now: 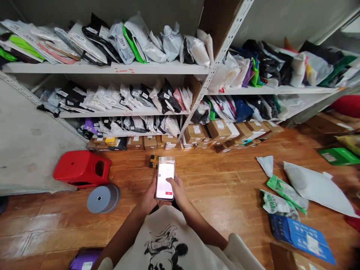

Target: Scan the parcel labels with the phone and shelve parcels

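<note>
A smartphone (164,185) with a bright, mostly white screen is held upright in front of my body. My left hand (149,195) is wrapped round its left side and lower edge. On the other side, my right hand (177,189) grips the right edge, its thumb lying over the middle of the screen. A red button shows near the bottom of the display; the rest of its text is too small to read. The fingers behind the phone are mostly hidden.
White metal shelves (126,68) packed with bagged parcels run along the wall, with cardboard boxes (219,129) beneath. A red stool (81,167) and a grey round drum (102,199) stand left. On the wooden floor at right lie a white package (317,187) and a blue parcel (303,236).
</note>
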Tool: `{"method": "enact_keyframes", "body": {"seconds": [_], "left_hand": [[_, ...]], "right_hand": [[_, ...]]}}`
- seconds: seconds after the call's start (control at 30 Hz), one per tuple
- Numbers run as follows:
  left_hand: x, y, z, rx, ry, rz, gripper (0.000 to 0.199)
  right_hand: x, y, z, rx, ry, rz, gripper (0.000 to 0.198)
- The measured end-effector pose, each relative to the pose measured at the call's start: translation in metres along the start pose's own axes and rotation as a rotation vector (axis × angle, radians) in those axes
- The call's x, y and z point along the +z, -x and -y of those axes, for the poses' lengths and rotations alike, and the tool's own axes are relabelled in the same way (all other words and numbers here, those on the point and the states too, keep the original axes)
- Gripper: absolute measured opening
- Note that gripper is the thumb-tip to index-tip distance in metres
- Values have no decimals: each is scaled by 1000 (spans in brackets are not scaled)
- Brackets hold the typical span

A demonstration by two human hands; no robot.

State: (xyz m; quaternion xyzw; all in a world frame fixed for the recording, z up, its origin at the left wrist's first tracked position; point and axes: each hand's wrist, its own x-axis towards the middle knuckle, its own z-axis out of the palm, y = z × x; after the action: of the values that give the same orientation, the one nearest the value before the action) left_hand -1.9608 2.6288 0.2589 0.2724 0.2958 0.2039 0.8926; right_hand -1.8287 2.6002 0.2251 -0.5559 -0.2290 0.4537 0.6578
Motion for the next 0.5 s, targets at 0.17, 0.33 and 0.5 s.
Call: {"method": "enact_keyframes", "body": {"seconds": [0.17,0.33,0.5], "left_hand": [[3,2,0,-4,-15,-27,99],[-1,0,2,6,-9,-24,92],[-7,-2,4,57,41,-45,76]], "right_hand": [[4,4,0,-12,28,-39,30],[5,2,-3,8,19,-25,37],[-4,1,-2,22,-29,103,38]]}}
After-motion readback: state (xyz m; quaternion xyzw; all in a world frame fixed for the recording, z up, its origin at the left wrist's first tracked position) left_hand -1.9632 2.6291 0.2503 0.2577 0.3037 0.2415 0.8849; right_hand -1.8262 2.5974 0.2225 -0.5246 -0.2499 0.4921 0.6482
